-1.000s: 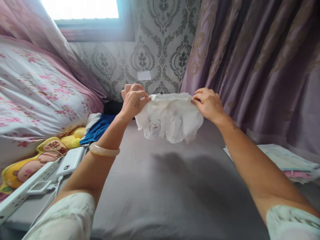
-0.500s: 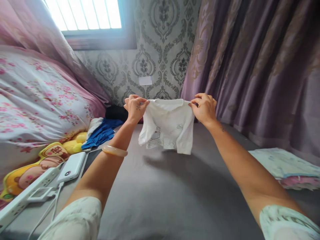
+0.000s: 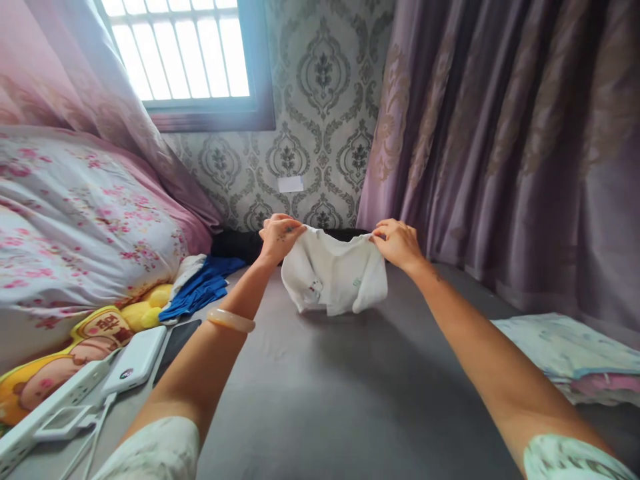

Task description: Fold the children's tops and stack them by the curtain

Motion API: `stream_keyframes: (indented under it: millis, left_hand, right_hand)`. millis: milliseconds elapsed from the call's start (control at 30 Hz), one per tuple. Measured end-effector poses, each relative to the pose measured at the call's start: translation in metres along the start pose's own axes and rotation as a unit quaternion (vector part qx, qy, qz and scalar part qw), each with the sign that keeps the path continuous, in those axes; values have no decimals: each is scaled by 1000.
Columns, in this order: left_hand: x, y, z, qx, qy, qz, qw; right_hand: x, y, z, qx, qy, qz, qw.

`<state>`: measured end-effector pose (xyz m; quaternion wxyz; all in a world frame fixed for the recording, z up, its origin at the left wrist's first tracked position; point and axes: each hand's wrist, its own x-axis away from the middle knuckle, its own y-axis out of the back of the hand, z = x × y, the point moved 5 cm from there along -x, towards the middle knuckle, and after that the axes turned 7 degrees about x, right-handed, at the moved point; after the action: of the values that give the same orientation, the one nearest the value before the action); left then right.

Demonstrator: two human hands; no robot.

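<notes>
A small white long-sleeved top (image 3: 337, 273) hangs between my two hands above the grey bed sheet (image 3: 320, 387). My left hand (image 3: 283, 237) pinches it at the left shoulder, and my right hand (image 3: 397, 241) pinches the right shoulder. Its neckline sags between them, and both sleeves droop toward the sheet. Small printed figures show on its front. Whether the lower hem touches the sheet I cannot tell. A pale bangle (image 3: 231, 320) circles my left forearm.
On the left lie a white power bank (image 3: 135, 360), a power strip (image 3: 55, 403) with cables, a dark phone (image 3: 177, 343), a yellow plush toy (image 3: 65, 363) and blue clothing (image 3: 200, 290). Folded cloths (image 3: 570, 353) sit at the right. A patterned wall (image 3: 325, 153) stands behind.
Both hands have come lower in the view and slightly closer together with the white top. Its neckline sags more, and its lower part looks bunched. The camera view has tilted up a little.
</notes>
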<state>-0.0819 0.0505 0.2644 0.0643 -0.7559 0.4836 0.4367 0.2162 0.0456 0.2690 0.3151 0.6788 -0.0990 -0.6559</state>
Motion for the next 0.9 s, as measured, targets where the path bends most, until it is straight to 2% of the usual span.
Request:
stream_keyframes:
  millis: [100,200,333,600,767,900]
  left_hand:
    - [0,3,2,-7,9,-31,999]
    - [1,2,3,-15,29,-24,999]
    - [2,-4,6,32,72,-2,997]
    - [0,-16,12,113,89,7,990]
    - [7,-16,6,130,89,2,988]
    - [18,-5,-6,168,82,10,982]
  right_hand:
    - [0,2,-6,-1,-21,1,1000]
    - [-1,-1,-10,-8,-29,23,999]
    - [0,-3,-15,-31,-51,11,998]
    - [1,-6,-14,-139,-134,70,979]
    - [5,-1,-9,-175,-150,60,971]
    - [12,7,-8,-205,-153,67,964]
